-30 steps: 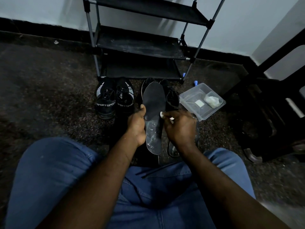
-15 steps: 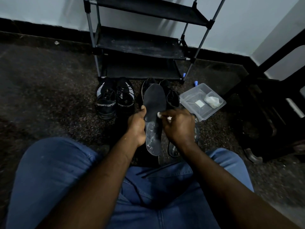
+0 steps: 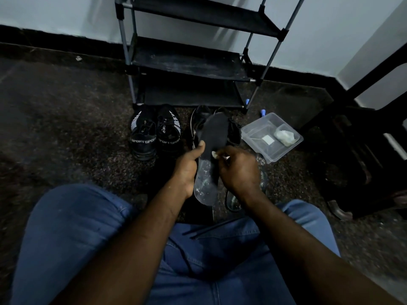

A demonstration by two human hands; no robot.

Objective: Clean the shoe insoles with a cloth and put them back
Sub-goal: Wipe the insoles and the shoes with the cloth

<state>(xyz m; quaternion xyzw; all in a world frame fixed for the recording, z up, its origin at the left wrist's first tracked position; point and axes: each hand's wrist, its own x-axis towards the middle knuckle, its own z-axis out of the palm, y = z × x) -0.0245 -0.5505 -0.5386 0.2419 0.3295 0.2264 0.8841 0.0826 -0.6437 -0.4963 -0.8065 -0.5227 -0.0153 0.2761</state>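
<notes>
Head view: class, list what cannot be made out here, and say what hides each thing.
All in the head view:
1. Cloth: only a white tip shows; the right hand covers the rest.
2. Black shoes behind the insole: mostly hidden by it.
3. Fingers of the left hand: behind the insole.
4. White lump in the tub: too small to identify.

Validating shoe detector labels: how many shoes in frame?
4. Left SPORT sneaker and right SPORT sneaker, side by side; left dark shoe and right dark shoe behind the held insole, partly hidden by it. More may be hidden.
</notes>
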